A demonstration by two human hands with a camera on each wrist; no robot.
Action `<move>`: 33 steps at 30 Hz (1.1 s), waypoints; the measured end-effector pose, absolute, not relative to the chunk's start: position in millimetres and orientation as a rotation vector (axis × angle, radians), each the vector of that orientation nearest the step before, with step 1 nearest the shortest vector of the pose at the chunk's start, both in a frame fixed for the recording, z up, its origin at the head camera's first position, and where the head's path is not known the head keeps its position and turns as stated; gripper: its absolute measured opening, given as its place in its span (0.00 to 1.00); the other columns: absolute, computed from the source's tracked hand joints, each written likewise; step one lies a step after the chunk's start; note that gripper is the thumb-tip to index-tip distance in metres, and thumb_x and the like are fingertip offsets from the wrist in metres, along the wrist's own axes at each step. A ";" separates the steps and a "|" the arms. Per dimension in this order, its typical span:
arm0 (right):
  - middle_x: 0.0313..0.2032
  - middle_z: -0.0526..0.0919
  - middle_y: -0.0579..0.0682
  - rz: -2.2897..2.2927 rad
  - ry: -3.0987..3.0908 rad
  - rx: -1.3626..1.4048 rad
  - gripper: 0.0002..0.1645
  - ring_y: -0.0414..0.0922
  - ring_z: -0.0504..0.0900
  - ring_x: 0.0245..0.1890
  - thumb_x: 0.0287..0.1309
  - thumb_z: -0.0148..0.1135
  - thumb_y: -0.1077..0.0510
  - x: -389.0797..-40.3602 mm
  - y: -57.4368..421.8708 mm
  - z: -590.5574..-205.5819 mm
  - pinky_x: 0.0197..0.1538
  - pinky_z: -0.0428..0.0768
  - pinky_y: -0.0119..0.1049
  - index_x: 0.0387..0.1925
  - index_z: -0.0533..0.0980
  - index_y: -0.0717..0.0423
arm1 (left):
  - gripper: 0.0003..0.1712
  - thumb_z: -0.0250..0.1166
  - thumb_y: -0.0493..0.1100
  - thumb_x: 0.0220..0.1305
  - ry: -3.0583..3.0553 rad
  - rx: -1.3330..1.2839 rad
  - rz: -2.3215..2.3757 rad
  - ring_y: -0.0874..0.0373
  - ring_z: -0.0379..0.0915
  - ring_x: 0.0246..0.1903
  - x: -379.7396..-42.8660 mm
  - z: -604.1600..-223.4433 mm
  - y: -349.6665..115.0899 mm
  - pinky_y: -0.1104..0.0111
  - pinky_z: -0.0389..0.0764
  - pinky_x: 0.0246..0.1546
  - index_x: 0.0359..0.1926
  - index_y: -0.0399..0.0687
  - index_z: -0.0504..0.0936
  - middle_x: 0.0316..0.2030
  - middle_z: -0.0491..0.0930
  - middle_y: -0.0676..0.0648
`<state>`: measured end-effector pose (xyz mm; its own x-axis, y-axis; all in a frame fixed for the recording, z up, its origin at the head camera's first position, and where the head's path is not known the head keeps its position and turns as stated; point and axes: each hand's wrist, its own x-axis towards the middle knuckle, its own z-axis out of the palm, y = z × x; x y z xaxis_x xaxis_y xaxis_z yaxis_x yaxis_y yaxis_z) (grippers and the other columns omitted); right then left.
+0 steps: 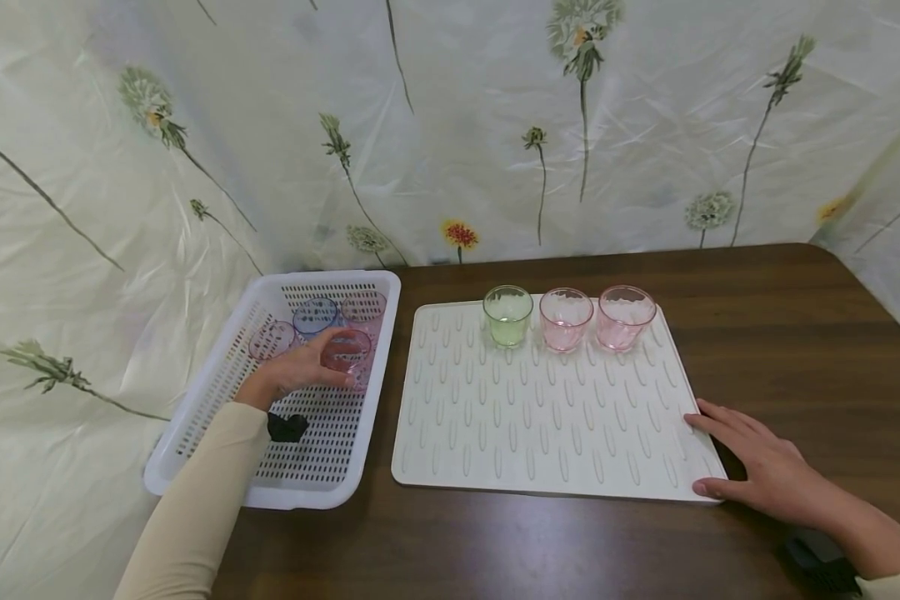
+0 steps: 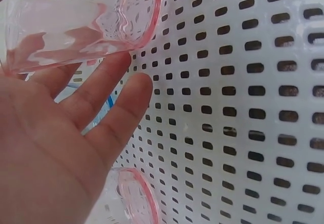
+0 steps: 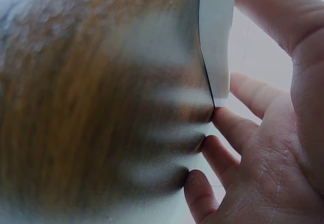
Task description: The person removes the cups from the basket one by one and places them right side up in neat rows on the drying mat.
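My left hand (image 1: 298, 367) reaches into a white perforated basket (image 1: 378, 392) and grips a clear glass with a pink rim (image 1: 347, 350). In the left wrist view this pink-rimmed glass (image 2: 61, 29) lies sideways across the fingers, above the slotted basket wall; the thumb is mostly out of sight. Beside it in the basket are a blue glass (image 1: 317, 317), a pink glass (image 1: 363, 307) and another pinkish glass (image 1: 272, 340). My right hand (image 1: 776, 471) rests at the right edge of a white ridged mat (image 1: 495, 433), fingers spread, fingertips touching the table next to it.
Along the mat's back edge stand a green glass (image 1: 507, 318) and two pink glasses, one in the middle (image 1: 566, 321) and one at the right (image 1: 625, 319). The dark wooden table (image 1: 780, 325) meets a flowered curtain (image 1: 495, 117) behind and at the left.
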<state>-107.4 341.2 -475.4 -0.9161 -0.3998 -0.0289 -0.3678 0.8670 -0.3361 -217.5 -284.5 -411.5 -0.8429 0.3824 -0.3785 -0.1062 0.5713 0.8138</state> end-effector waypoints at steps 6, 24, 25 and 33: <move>0.73 0.60 0.62 -0.506 2.936 -0.608 0.56 0.65 0.62 0.65 0.46 0.74 0.35 -107.9 340.4 -475.6 0.45 0.68 0.70 0.72 0.62 0.50 | 0.49 0.72 0.43 0.59 2.312 0.245 1.163 0.36 0.62 0.70 -214.6 -404.6 -282.8 0.44 0.66 0.69 0.75 0.53 0.52 0.74 0.60 0.38; 0.73 0.60 0.62 -0.493 2.919 -0.580 0.57 0.65 0.61 0.65 0.45 0.74 0.34 -107.7 341.1 -473.8 0.46 0.68 0.71 0.72 0.61 0.50 | 0.41 0.66 0.35 0.61 2.465 0.402 1.422 0.36 0.62 0.69 -195.5 -363.2 -288.3 0.68 0.75 0.57 0.71 0.41 0.56 0.69 0.65 0.35; 0.73 0.60 0.62 -0.500 2.923 -0.585 0.56 0.65 0.61 0.65 0.45 0.74 0.35 -107.6 341.3 -474.0 0.46 0.67 0.71 0.72 0.62 0.50 | 0.41 0.65 0.36 0.62 2.474 0.396 1.439 0.37 0.62 0.69 -194.2 -359.7 -286.5 0.71 0.75 0.56 0.71 0.41 0.56 0.69 0.65 0.35; 0.73 0.60 0.62 -0.519 2.929 -0.601 0.56 0.66 0.61 0.65 0.45 0.74 0.36 -107.5 341.4 -474.5 0.46 0.67 0.71 0.72 0.62 0.49 | 0.39 0.65 0.33 0.63 2.534 0.417 1.535 0.47 0.68 0.63 -188.0 -340.3 -267.1 0.77 0.77 0.50 0.72 0.41 0.57 0.67 0.68 0.36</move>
<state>-107.5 341.4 -474.5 -0.9162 -0.3991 -0.0351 -0.3628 0.8635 -0.3505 -188.0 -267.1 -340.3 -0.9503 0.3111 0.0160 0.1582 0.4378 0.8851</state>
